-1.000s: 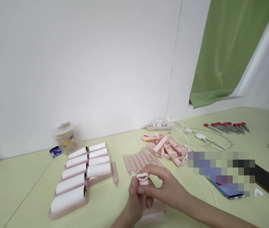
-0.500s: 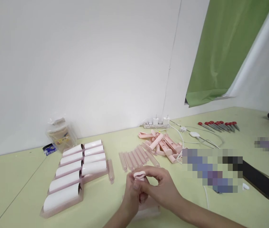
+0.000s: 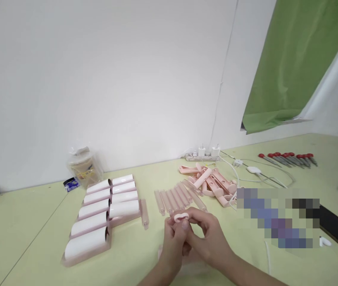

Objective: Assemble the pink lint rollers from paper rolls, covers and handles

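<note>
Left hand (image 3: 171,244) and right hand (image 3: 212,235) pinch a pink piece (image 3: 181,215), lower centre.
Pinching from both sides probably steadies it; its underside is hidden.

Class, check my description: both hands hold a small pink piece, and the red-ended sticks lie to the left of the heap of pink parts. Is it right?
Not quite: the head view shows the red-ended sticks to the right of the heap of pink parts. Both hands, left hand and right hand, do hold a small pink piece.
</note>
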### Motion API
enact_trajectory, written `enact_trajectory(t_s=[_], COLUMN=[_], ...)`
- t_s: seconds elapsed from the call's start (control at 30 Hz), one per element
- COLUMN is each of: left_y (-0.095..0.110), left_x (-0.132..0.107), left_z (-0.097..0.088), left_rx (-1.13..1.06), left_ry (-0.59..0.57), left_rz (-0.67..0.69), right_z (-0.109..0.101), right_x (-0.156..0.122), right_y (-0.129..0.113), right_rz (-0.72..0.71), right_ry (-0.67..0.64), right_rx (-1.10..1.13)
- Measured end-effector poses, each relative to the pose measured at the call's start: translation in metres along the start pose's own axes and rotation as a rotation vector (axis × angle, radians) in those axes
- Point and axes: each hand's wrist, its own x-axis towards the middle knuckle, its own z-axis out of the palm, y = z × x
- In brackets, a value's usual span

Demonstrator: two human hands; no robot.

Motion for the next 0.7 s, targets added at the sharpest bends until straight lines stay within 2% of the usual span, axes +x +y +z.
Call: enact_trajectory(t_s=[0.17, 0.33, 0.5, 0.7], left_y=[0.003, 0.004, 0.001, -0.010], left_x=[0.000, 0.000, 0.000, 0.001], left_z=[0.001, -0.002, -0.006, -0.010], left_rx=[0.015, 0.000, -0.024, -0.054], left_ry=[0.027, -0.033, -0.118, -0.158], left_rz=[0.010, 0.068, 0.098, 0.095], right_z=[0.007, 0.011, 0.001, -0.025], right_x=[-0.002, -0.001, -0.003, 0.009], right_y=[0.005, -0.005, -0.009, -0.019], right_rz=[-0.179, -0.318, -0.281, -0.272], right_ry=[0.133, 0.107, -0.021, -0.345], right_rx=[-0.074, -0.072, -0.062, -0.141])
